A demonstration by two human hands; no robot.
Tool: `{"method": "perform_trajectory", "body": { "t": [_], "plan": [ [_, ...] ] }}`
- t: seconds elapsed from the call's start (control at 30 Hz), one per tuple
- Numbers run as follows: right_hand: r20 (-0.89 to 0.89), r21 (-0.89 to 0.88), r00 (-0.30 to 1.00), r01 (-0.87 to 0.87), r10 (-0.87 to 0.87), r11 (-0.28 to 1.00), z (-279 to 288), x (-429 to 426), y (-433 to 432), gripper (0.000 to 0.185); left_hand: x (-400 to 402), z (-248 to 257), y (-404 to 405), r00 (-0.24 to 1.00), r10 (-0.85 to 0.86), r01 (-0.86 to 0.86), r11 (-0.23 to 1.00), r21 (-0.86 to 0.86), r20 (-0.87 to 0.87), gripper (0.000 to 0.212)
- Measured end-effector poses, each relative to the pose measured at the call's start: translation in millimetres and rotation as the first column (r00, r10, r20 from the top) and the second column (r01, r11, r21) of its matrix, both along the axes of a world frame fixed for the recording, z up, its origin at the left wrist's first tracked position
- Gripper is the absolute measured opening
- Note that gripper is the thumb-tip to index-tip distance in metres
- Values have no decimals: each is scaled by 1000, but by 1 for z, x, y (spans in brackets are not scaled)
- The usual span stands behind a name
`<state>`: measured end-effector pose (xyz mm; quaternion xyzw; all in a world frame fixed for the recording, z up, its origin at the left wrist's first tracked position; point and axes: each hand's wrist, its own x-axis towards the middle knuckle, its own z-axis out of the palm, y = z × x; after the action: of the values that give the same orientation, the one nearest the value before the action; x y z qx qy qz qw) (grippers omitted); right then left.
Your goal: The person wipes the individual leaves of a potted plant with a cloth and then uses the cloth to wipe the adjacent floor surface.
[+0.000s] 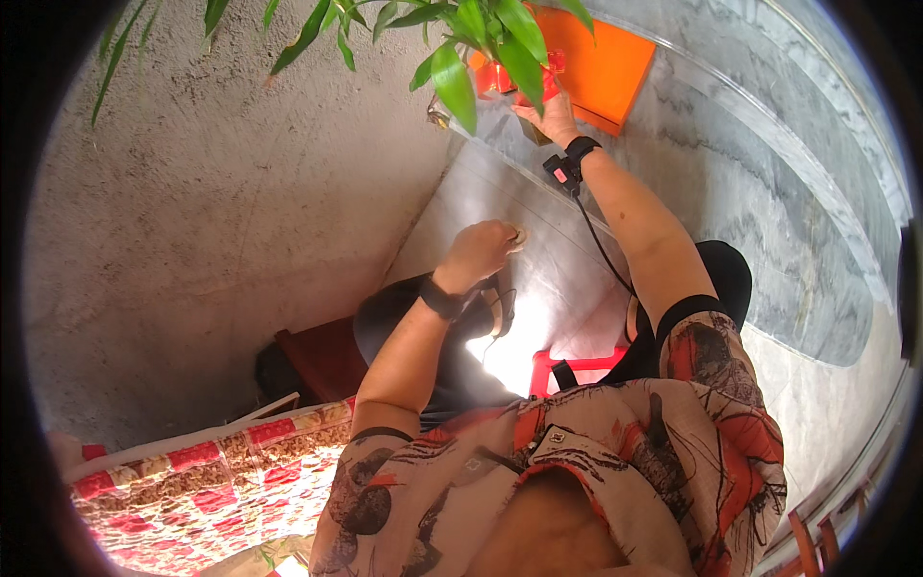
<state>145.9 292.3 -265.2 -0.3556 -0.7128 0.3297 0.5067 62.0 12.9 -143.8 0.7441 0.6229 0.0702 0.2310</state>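
My left hand (482, 249) is closed above the tiled floor, gripping a small pale object (520, 239) that mostly hides inside the fingers; it may be a cloth. Farther off, my right hand (554, 119) reaches in beneath green leaves (456, 79). Its fingers curl around a red translucent object (549, 88), partly covered by a leaf. Just left of that hand stands another red shiny object (493, 78). Behind the right hand is a bright orange box-like block (602, 68). Black bands circle both wrists, and a small device with a cable (562, 174) hangs at the right one.
A rough plaster wall (238, 180) rises on the left. Grey marble-patterned slabs (764, 216) curve along the right. A red plastic stool (541, 371) shows between my legs. At lower left lies a red-and-white patterned fabric (216, 490), near a dark red wooden piece (321, 360).
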Motion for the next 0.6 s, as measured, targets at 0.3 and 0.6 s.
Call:
{"method": "perform_trajectory", "body": {
  "t": [0.3, 0.6],
  "plan": [
    [-35, -33, 998, 42, -44, 999, 6, 1, 2, 59, 3, 4, -1, 1000, -12, 11, 999, -34, -27, 17],
    [2, -145, 999, 50, -50, 988, -46, -1, 25, 66, 3, -8, 15, 993, -37, 20, 988, -153, -109, 30]
  ]
}}
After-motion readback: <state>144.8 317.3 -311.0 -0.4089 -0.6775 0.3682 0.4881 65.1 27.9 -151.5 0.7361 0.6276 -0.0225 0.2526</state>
